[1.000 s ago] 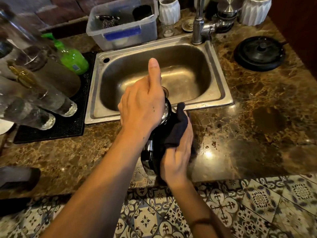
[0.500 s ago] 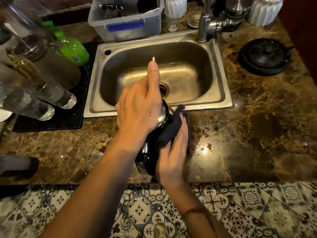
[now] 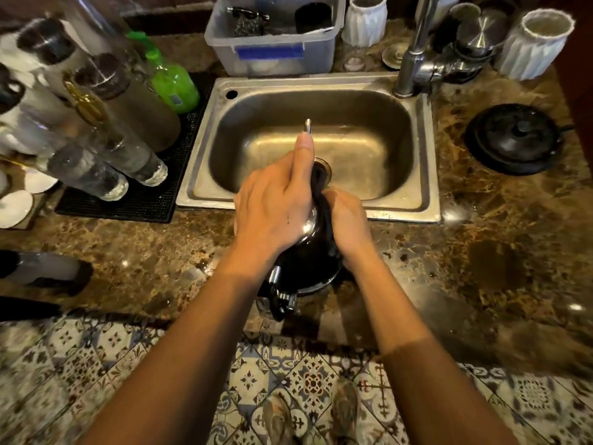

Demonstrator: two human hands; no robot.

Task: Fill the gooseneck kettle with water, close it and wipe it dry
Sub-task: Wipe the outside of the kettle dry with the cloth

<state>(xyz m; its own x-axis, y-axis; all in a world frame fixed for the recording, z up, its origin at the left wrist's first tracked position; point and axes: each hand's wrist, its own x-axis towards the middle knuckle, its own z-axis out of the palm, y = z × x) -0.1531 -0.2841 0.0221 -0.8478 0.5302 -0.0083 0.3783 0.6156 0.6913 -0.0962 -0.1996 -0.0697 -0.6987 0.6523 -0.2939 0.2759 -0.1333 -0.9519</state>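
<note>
- left hand [image 3: 272,213] at frame centre, fingers curled over the top of the one black gooseneck kettle [image 3: 305,261], index finger [image 3: 303,155] stretched along the thin metal spout [image 3: 308,126].
- right hand [image 3: 348,220] just beside, fingers closed around one dark cloth [image 3: 322,200], pressing it against the kettle's side.
- kettle glossy, rounded, with a chrome band, standing on the brown marbled stone counter [image 3: 481,252] at the near rim of the single rectangular steel sink [image 3: 426,175].
- one black round lid-like disc [image 3: 516,138] at right.
- two white ribbed cups [image 3: 364,19] along the top.
- one green plastic bottle [image 3: 170,78] upper left.
- one clear plastic tub [image 3: 272,49] behind the sink.
</note>
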